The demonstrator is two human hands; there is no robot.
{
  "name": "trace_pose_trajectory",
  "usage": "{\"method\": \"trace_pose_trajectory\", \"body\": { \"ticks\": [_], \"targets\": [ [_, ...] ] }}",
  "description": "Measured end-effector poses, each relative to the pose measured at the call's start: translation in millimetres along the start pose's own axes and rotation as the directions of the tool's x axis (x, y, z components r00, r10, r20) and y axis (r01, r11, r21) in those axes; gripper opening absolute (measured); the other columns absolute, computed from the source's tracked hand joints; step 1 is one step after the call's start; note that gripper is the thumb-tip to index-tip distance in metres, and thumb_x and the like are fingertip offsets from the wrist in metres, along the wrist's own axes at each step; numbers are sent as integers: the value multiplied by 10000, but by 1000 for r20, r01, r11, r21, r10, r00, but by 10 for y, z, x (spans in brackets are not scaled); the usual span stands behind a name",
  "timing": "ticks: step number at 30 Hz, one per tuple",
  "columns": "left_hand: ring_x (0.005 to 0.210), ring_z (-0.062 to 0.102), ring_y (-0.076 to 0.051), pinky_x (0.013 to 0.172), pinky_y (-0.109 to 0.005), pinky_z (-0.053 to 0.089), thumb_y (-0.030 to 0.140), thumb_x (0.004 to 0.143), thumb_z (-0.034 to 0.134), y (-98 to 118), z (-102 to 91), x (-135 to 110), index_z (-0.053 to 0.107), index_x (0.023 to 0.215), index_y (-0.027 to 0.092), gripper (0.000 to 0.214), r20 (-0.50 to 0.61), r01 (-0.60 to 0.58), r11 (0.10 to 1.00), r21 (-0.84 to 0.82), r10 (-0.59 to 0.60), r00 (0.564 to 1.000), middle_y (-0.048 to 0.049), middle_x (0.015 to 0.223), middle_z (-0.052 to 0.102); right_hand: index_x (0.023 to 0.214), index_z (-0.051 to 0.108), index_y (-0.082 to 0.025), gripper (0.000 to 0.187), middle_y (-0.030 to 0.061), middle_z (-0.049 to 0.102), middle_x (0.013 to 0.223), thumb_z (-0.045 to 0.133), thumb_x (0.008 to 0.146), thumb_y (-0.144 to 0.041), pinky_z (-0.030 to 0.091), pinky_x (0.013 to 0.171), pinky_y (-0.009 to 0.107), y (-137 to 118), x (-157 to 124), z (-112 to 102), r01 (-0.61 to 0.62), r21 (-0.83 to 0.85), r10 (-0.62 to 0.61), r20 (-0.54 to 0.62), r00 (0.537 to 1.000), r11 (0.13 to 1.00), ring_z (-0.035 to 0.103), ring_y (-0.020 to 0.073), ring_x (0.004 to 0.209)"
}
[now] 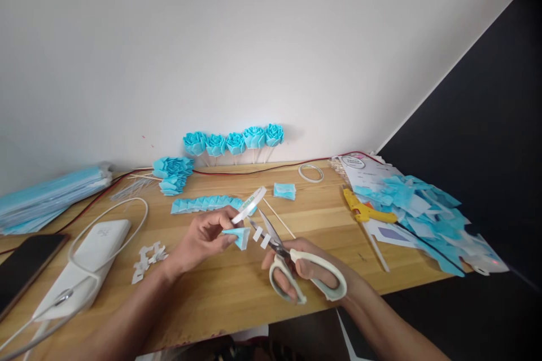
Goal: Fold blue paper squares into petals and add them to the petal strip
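My left hand (209, 237) pinches a small folded blue paper piece (240, 237) and also holds a roll of white tape (249, 206). In my right hand (296, 268) are scissors (282, 248) with cream handles, my thumb and fingers through the loops. Their blades stand apart, pointing at the tape roll, and small white tape pieces (261, 236) cling to one blade. Behind my left hand lies a row of folded blue pieces (207, 203). A small blue folded stack (284, 190) rests beyond the scissors.
Several blue paper roses (235, 143) on sticks lean at the wall. A yellow glue gun (366, 208) and blue scraps (415, 208) lie right. A power bank (97, 259), phone (27, 262), blue sheets (55, 192) and white scraps (148, 259) are left. Another tape ring (310, 174) lies behind.
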State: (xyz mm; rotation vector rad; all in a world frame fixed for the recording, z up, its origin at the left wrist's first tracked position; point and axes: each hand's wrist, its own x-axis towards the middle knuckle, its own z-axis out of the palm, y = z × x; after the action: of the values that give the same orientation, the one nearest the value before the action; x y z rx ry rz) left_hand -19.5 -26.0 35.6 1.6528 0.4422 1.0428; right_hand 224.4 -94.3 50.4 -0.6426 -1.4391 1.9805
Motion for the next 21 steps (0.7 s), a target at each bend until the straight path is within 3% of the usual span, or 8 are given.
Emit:
{"method": "trace_pose_trajectory", "body": {
  "ticks": [4, 13, 21],
  "targets": [
    [786, 570, -174, 722, -311, 444, 236, 831, 654, 8, -6, 3, 577, 701, 145, 177, 4, -9, 1000, 0, 9, 1000, -70, 805, 633, 1064, 617, -85, 626, 27, 555, 678, 612, 754, -629, 387, 483, 228, -6, -2, -26, -29, -7, 29, 14, 999, 1000, 484, 99, 510],
    [825, 558, -175, 754, -303, 426, 184, 835, 643, 25, 33, 12, 581, 701, 139, 154, 79, -7, 1000, 0, 7, 997, -66, 818, 618, 1061, 607, -53, 620, 29, 558, 638, 590, 788, -609, 389, 455, 225, 53, 32, -73, 39, -5, -39, 45, 998, 999, 481, 101, 495],
    [845, 549, -178, 776, -311, 415, 172, 830, 648, 13, 29, -5, 583, 705, 136, 146, 83, 13, 1000, 29, -15, 996, -70, 840, 611, 1043, 627, -66, 611, 18, 555, 621, 630, 760, -607, 396, 420, 213, 43, 38, -58, 35, 63, -36, 5, 999, 997, 488, 91, 459]
  ]
}}
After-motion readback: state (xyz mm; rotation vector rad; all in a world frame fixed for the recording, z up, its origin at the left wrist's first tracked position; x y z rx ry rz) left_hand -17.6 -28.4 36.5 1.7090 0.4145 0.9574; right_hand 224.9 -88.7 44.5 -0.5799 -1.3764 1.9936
